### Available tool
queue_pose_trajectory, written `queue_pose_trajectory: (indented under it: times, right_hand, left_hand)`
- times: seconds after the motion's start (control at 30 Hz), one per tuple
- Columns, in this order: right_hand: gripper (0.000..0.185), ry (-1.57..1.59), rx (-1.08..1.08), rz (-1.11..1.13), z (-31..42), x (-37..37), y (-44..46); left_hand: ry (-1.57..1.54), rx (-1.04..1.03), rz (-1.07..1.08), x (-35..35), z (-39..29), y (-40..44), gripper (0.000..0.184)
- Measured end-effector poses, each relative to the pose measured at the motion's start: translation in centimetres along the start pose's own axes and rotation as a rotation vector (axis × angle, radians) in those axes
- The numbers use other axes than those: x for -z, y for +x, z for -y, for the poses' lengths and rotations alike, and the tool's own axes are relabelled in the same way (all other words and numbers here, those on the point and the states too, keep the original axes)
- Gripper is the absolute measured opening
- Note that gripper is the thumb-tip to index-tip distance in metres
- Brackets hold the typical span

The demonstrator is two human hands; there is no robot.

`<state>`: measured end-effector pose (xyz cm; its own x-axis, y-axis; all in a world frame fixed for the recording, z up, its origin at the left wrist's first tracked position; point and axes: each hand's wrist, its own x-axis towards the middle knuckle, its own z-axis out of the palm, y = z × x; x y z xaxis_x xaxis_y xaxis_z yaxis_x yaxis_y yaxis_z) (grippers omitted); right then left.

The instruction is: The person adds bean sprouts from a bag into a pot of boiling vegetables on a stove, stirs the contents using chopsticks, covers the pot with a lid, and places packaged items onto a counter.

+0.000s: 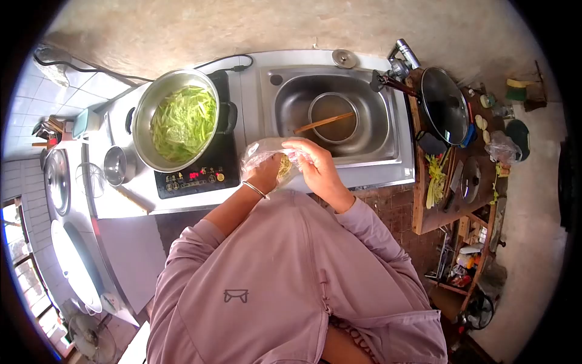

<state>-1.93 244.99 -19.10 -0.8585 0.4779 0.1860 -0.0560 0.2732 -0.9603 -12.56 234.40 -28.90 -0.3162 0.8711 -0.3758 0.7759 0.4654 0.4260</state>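
Plastic bag (257,148): the right hand (316,171) grips 1 side, likely keeping it open around the left hand (264,175), whose grip I cannot tell.

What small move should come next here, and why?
Probably draw the left hand out with some yellowish contents: it appears to reach inside the clear plastic bag, while the right hand steadies the bag's edge.
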Motion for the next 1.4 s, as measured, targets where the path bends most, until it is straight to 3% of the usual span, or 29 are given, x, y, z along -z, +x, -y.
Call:
queue_pose_trajectory:
  times: [0.03, 0.07, 0.13, 0.17, 0.23, 0.33, 0.47, 0.57, 0.63, 0.7, 0.87, 0.97, 1.07, 1.13, 1.2, 1.33, 1.4]
  right_hand:
    - [0.026, -0.002, 0.026, 0.01, -0.2, 0.1, -0.1]
    - [0.026, -0.002, 0.031, 0.015, 0.0, 0.3, -0.3]
    - [0.026, -0.013, -0.127, 0.101, 0.7, 0.5, -0.8]
    - [0.026, -0.012, -0.127, 0.101, 0.5, 0.5, -0.9]
    - [0.027, -0.046, 0.035, 0.008, -0.2, 0.7, -0.9]
    - [0.027, 0.025, -0.12, 0.066, 0.3, 1.5, -1.3]
    - [0.026, 0.069, -0.085, 0.055, -0.3, 1.6, -1.5]
    - [0.026, 0.049, -0.108, 0.039, -0.4, 1.3, -1.2]
    - [0.025, -0.208, 0.101, -0.008, -0.7, 1.1, -1.0]
    - [0.023, -0.296, 0.089, -0.011, -0.5, 1.5, -0.8]
    - [0.02, -0.505, 0.061, -0.045, 0.9, 1.8, 0.1]
    - [0.021, -0.623, 0.136, -0.03, 1.4, 1.6, 0.7]
    - [0.025, -0.342, 0.059, -0.005, 1.6, 0.5, 1.5]
    - [0.033, 0.311, -0.299, 0.129, 2.3, -0.1, 2.7]
    - [0.037, 0.423, -0.349, 0.115, 3.8, -0.5, 3.7]
    - [0.043, 0.62, -0.426, 0.095, 6.6, -1.2, 5.0]
    - [0.04, 0.682, -0.419, 0.113, 8.1, -1.4, 5.6]
  left_hand:
    - [0.011, 0.08, 0.166, 0.3, -0.8, -0.3, 0.035]
    - [0.01, 0.084, 0.16, -1.5, 0.0, 0.1, 0.035]
    - [0.141, -0.091, -0.21, -6.1, 2.8, 1.3, 0.033]
    - [0.141, -0.091, -0.21, -5.4, 3.0, 1.3, 0.033]
    - [0.054, -0.064, 0.035, -2.8, 3.4, 2.4, 0.029]
    - [0.02, -0.122, -0.161, -4.9, 5.7, 4.2, 0.026]
    - [0.134, -0.142, -0.235, -1.5, 3.3, 1.7, 0.028]
    - [0.148, -0.157, -0.358, -3.3, 3.2, 1.5, 0.029]
    - [0.13, -0.178, -0.447, -3.3, 3.3, 1.5, 0.029]
    - [0.269, -0.276, -0.444, -2.4, 3.5, 1.6, 0.028]
    - [-0.096, -0.067, -0.19, 3.3, 0.4, -0.9, 0.027]
    - [-0.342, -0.184, -0.27, 4.7, 2.0, -1.3, 0.036]
    - [-0.391, -0.143, -0.237, 7.1, 2.4, -1.6, 0.033]
    - [-0.401, -0.115, -0.218, 8.1, 2.6, -2.0, 0.032]
    - [-0.558, -0.172, -0.234, 9.0, 2.4, -2.5, 0.031]
    - [-0.55, -0.326, -0.325, 10.9, 2.4, -3.4, 0.03]
    - [-0.524, -0.263, -0.295, 12.7, 2.5, -4.2, 0.031]
